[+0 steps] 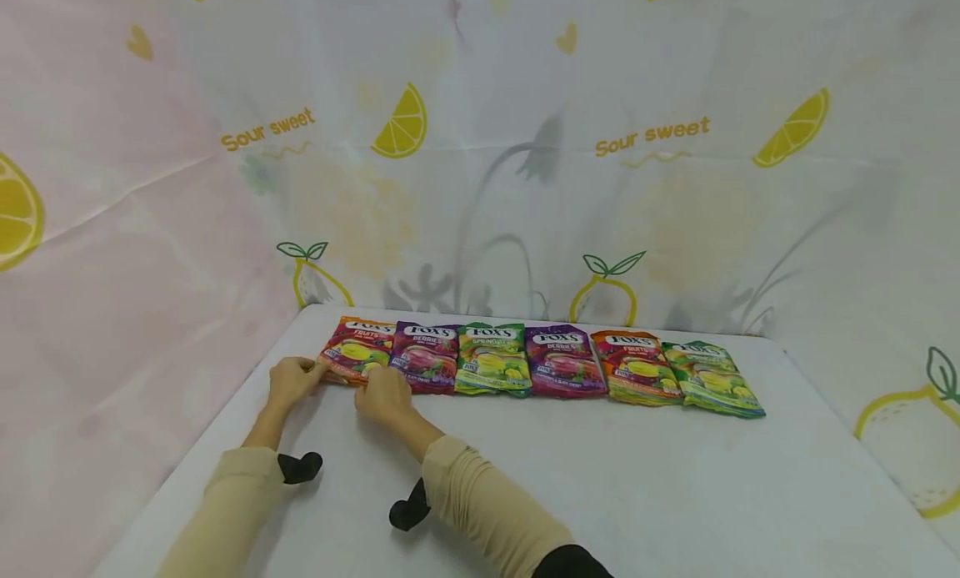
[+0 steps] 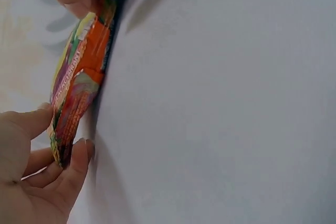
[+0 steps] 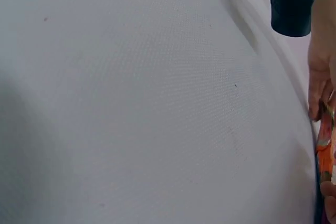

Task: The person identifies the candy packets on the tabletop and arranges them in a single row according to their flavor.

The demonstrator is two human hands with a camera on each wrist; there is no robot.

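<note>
An orange bag of Fox's Fruits candy (image 1: 358,350) lies at the left end of a row of candy bags. My left hand (image 1: 292,381) pinches its lower left corner, the thumb on top and fingers beneath in the left wrist view. At the lower right corner, my right hand (image 1: 385,395) grips the same bag between thumb and fingers. The left wrist view shows the orange bag (image 2: 81,82) from its lower edge, stretched between both hands. Only a strip of the bag (image 3: 325,153) shows at the right side of the right wrist view.
To the right in the row lie a purple Berries bag (image 1: 425,357), a green Spring bag (image 1: 492,359), another purple bag (image 1: 564,363), another orange bag (image 1: 637,369) and a tilted green bag (image 1: 712,379). The white table (image 1: 637,486) meets a lemon-printed cloth (image 1: 480,186) behind.
</note>
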